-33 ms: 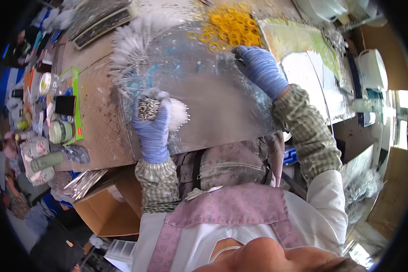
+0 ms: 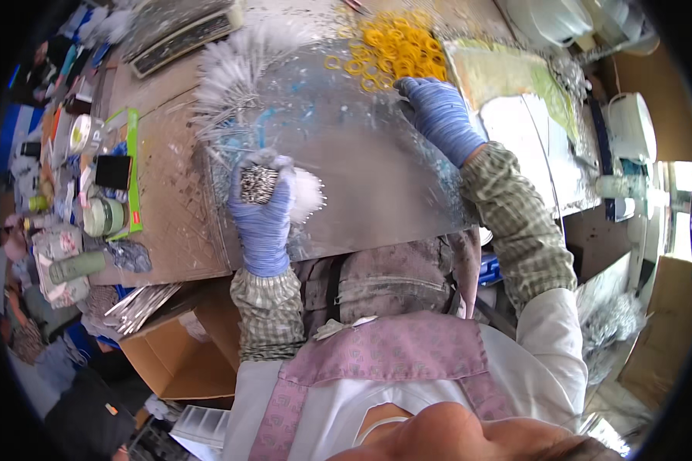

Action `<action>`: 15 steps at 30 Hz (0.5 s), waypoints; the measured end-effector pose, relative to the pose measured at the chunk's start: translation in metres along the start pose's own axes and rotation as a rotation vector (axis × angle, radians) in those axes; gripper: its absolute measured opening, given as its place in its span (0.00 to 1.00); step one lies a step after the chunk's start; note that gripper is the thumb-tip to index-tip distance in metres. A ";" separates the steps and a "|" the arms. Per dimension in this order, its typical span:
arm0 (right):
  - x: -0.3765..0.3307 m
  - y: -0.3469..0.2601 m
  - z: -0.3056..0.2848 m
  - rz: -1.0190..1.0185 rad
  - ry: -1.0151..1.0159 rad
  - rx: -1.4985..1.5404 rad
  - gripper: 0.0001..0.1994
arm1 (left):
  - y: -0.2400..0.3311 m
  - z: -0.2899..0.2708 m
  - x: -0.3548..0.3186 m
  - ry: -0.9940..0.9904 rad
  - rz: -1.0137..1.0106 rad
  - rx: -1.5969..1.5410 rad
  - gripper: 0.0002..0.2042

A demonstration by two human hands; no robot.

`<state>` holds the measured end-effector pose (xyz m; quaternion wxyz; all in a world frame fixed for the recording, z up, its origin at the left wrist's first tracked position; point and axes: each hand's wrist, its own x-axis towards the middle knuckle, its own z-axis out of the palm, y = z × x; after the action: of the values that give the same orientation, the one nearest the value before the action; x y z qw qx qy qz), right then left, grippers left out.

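Observation:
A tight bundle of thin brushes (image 2: 258,184) is gripped in my left hand (image 2: 261,230), which wears a bluish glove. Metal stem ends show between the thumb and fingers, and a white tuft sticks out on the right side. My right hand (image 2: 444,119), gloved the same way, is at the near edge of a heap of yellow rings (image 2: 398,48). Its fingers are bent and pressed together; what they hold, if anything, is hidden. Beyond my left hand, loose white-tufted brushes (image 2: 227,84) lie fanned out on a grey, blue-stained board (image 2: 361,169).
A dusty box-like object (image 2: 181,42) stands at the far left. Left of the board are a green-edged tray (image 2: 136,177) and a lidded jar (image 2: 104,217). White sheets (image 2: 523,138) lie on the right, near a white bucket (image 2: 632,127). An open cardboard box (image 2: 184,353) sits below the table's left edge.
The view has shifted slightly, so the table and its things appear a little farther right. Both hands keep nearly the same places, the left still around the brush bundle.

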<state>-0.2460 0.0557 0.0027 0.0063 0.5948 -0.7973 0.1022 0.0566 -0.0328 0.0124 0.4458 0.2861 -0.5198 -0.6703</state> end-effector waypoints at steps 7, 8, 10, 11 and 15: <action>0.038 0.004 0.042 -0.024 0.039 -0.176 0.14 | 0.008 -0.012 -0.011 -0.004 0.051 -0.001 0.17; 0.041 0.002 0.036 -0.018 -0.004 -0.173 0.15 | 0.003 -0.013 -0.010 -0.010 0.070 -0.040 0.17; 0.038 -0.003 0.031 0.085 0.019 -0.041 0.16 | -0.004 -0.012 -0.012 -0.015 0.063 -0.076 0.16; 0.037 -0.004 0.031 0.203 0.038 0.104 0.16 | -0.005 -0.012 -0.011 -0.033 0.046 -0.101 0.16; 0.033 -0.014 0.023 -0.019 0.097 0.088 0.13 | 0.003 -0.008 -0.012 -0.034 -0.038 -0.124 0.15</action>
<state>-0.2395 0.0170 -0.0132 0.0199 0.5962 -0.7853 0.1659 0.0699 -0.0255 0.0123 0.4408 0.2563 -0.4792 -0.7144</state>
